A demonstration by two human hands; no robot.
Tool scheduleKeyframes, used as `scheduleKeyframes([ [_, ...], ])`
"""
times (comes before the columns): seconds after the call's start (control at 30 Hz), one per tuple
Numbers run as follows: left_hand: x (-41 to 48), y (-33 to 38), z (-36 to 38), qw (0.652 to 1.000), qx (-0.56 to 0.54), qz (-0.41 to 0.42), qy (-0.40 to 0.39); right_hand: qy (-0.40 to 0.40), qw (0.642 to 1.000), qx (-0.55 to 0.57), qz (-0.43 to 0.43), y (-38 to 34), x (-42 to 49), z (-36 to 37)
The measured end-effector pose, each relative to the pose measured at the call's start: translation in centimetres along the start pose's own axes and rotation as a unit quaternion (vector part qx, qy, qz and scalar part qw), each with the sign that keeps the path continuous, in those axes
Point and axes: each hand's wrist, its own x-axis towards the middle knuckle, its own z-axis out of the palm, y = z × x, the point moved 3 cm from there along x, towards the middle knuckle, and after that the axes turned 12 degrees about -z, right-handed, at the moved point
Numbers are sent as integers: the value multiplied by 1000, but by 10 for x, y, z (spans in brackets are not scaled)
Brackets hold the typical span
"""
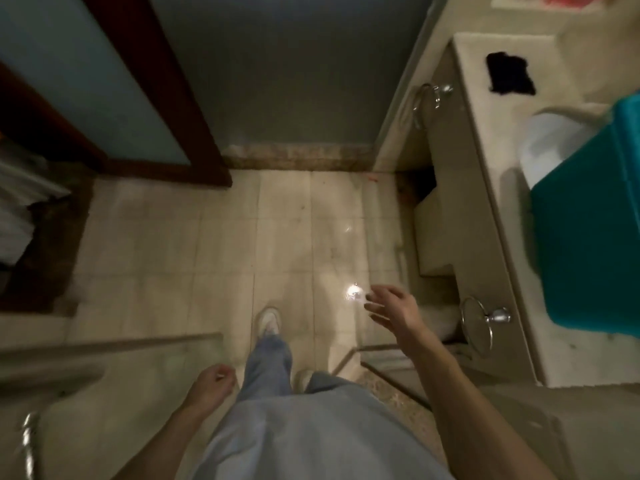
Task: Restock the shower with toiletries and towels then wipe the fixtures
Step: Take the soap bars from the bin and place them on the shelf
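- Teal tub (588, 237): boxy and opaque, standing on the pale surface (491, 161) at the right, its far side cut off by the frame edge
- White rounded item (547, 147): just behind the tub and partly hidden by it, too blurred to identify
- Black cloth (509, 73): crumpled, lying on the far end of the surface, well apart from the tub
- Far towel ring (427, 102) and near towel ring (479, 323): chrome, mounted on the cabinet front below the surface
- Chrome fixture (29, 441): shiny, blurred, at the lower left corner

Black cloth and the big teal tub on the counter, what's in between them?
Head view: between the black cloth and the teal tub lie bare counter and a pale round thing, partly hidden behind the tub, too blurred to name.
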Motion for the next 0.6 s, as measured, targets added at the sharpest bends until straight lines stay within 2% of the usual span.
scheduleKeyframes([
  [0.13,46,97,-24,998,42,37,-21,108,994,10,23,16,37,-10],
  [0.2,50,149,-34,998,44,40,-36,118,991,-10,63,38,34,-11],
  [0.33,61,276,-64,992,47,108,-55,113,981,-49,152,81,28,-9],
  [0.43,63,354,-80,985,74,152,-38,151,964,-31,216,100,21,-7],
  [0.6,70,459,-57,974,129,183,-41,205,945,54,250,88,46,-14],
])
